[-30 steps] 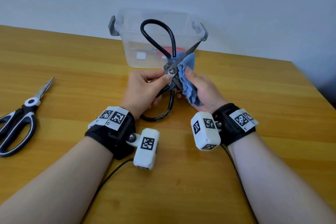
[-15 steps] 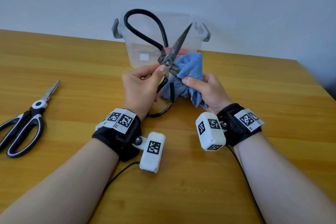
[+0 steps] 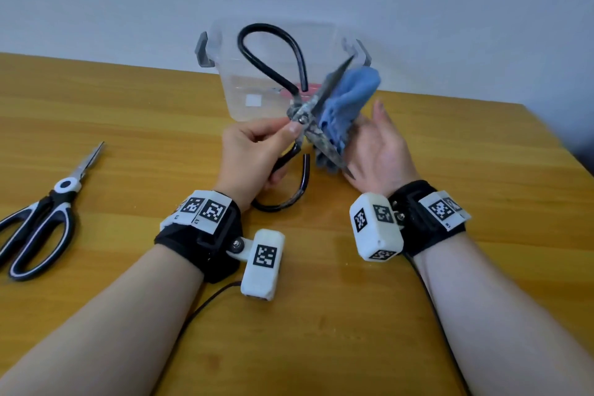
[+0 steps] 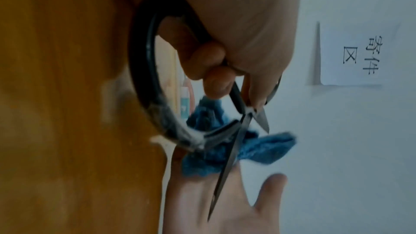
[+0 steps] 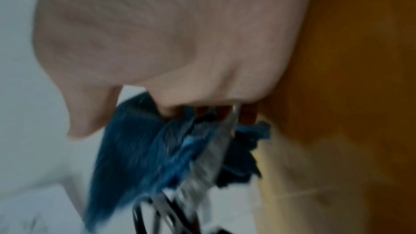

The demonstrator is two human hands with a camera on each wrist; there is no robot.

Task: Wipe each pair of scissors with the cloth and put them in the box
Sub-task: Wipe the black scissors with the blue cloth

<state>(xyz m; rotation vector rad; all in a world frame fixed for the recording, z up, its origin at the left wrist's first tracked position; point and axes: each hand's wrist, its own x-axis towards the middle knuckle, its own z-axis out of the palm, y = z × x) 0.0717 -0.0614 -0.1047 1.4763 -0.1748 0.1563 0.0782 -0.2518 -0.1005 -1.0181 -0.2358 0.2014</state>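
Old black scissors (image 3: 300,119) with big loop handles are held spread open above the table. My left hand (image 3: 257,145) grips them, thumb on the pivot and fingers through the lower loop (image 4: 146,77). The blue cloth (image 3: 347,100) lies against the inner side of the blades, bunched over the fingers of my right hand (image 3: 376,145). That hand's palm faces the scissors with the thumb lifted off. In the right wrist view its fingers curl into the cloth (image 5: 135,149) beside a blade (image 5: 209,157). The clear plastic box (image 3: 238,106) stands behind, with something red inside.
A second pair of scissors (image 3: 41,219), black and white handled, lies shut on the wooden table (image 3: 321,331) at the far left. The box has grey latches (image 3: 204,53) and sits near the wall. A paper sign (image 4: 360,51) hangs on the wall.
The scissors have tilted and spread wider. My right thumb has come off the cloth and the palm has turned open, with the cloth now higher along the upper blade.
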